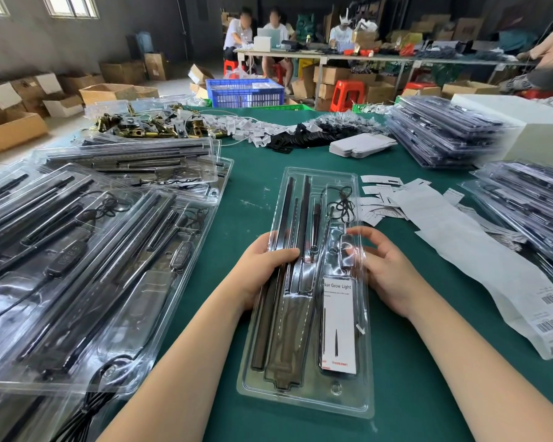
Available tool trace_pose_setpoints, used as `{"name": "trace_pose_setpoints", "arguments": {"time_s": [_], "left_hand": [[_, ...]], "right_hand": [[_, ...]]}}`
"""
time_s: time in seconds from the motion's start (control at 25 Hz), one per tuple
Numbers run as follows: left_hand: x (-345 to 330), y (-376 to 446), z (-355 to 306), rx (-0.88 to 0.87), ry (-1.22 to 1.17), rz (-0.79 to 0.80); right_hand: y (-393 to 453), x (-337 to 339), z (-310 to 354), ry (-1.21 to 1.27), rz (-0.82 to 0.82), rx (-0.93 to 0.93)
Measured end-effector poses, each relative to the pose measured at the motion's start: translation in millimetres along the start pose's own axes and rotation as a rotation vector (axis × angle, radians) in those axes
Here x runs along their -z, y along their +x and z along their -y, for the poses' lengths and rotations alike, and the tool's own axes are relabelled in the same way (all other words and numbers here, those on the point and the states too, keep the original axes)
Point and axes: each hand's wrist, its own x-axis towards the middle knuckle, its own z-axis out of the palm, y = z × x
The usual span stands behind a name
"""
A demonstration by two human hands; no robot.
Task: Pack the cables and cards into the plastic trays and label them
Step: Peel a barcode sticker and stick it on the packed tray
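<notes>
- A green table [406, 393] carries a clear plastic tray [307, 397] at centre, lengthwise away from the person, holding black rods, a coiled cable [344, 202] and a white card [339, 327].
- The left hand [262, 269] grips the tray's left edge, thumb curled on top.
- The right hand [387, 266] holds the right edge, fingers curled over the lid.
- Filled trays [77, 250] lie left; stacks [444, 132] sit right beside a barcode label strip [492, 275].
- Behind, cardboard boxes [13, 126], a blue crate [245, 92] and 3 seated people [272, 30] at a long table.
</notes>
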Motion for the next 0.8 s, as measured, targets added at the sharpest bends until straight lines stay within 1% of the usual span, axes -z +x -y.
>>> {"name": "trace_pose_setpoints", "arguments": {"time_s": [0.16, 0.32, 0.48, 0.72, 0.8], "left_hand": [[-1.2, -0.5, 0.0, -0.003, 0.019, -0.002], [-0.5, 0.0, -0.5, 0.001, 0.033, -0.016], [0.2, 0.4, -0.7, 0.009, 0.013, -0.038], [1.8, 1.2, 0.0, 0.01, 0.01, -0.04], [2.5, 1.5, 0.3, 0.013, 0.007, -0.036]], "right_hand": [[0.3, 0.4, 2.6, 0.055, -0.029, -0.033], [1.1, -1.2, -0.6, 0.033, -0.055, -0.017], [0.5, -1.8, -2.4, 0.008, -0.043, 0.024], [0.5, -3.1, 0.5, 0.028, -0.052, -0.008], [-0.5, -4.1, 0.5, -0.006, -0.043, 0.025]]}}
